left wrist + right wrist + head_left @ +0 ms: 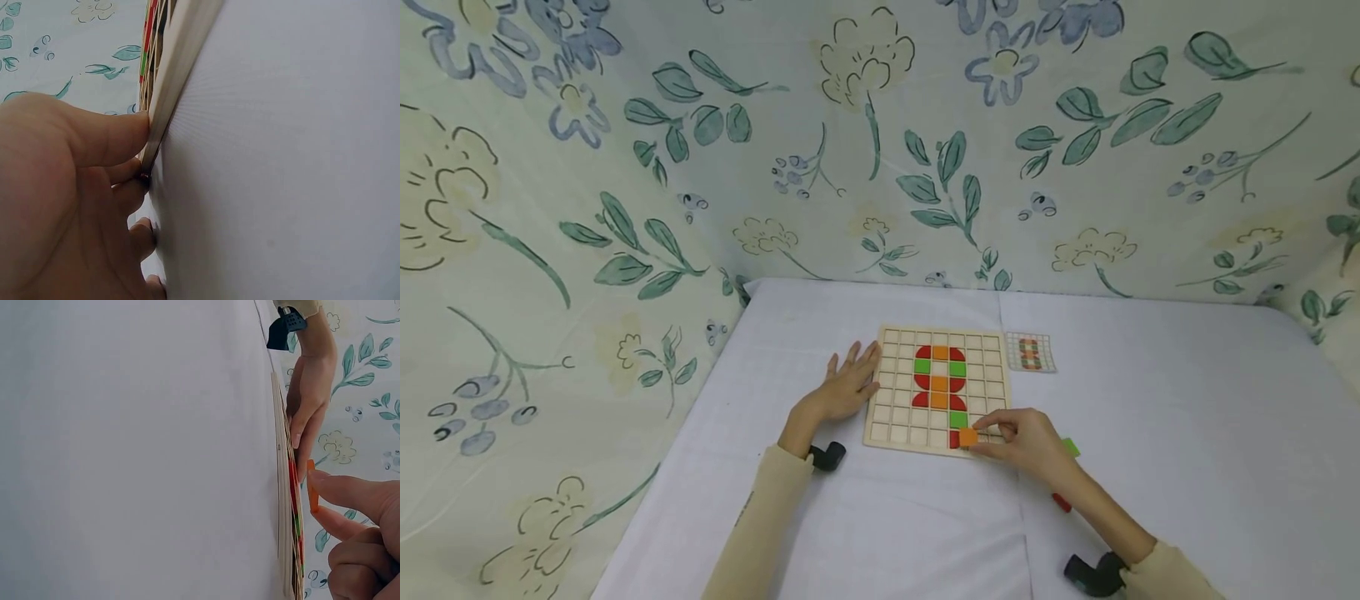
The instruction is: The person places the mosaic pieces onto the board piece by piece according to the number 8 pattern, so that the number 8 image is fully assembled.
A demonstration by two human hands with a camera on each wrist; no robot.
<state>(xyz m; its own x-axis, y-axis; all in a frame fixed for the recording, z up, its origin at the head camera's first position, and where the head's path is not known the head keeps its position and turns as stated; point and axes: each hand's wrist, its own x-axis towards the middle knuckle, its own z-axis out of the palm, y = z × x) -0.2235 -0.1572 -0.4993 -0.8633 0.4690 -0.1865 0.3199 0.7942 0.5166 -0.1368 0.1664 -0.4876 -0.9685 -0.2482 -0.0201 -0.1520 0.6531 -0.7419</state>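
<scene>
A wooden grid board (893,414) lies on the white-covered table. Red rounded tiles, green tiles (958,420) and orange tiles (939,384) fill some of its middle cells. Against the board's left edge rests my left hand (842,392), fingers spread and thumb touching the rim. My right hand (1028,440) pinches an orange square tile (967,437) between thumb and finger. That tile is above the board's front row and partly covers a red tile (954,439). In the right wrist view, the pinched tile is seen edge-on, raised off the board.
A small pattern card (1031,352) lies right of the board. Near my right forearm are a green tile (1071,447) and a red tile (1062,502), both partly hidden. Black wrist devices (829,456) sit at both wrists. Floral cloth (880,167) hangs behind the table.
</scene>
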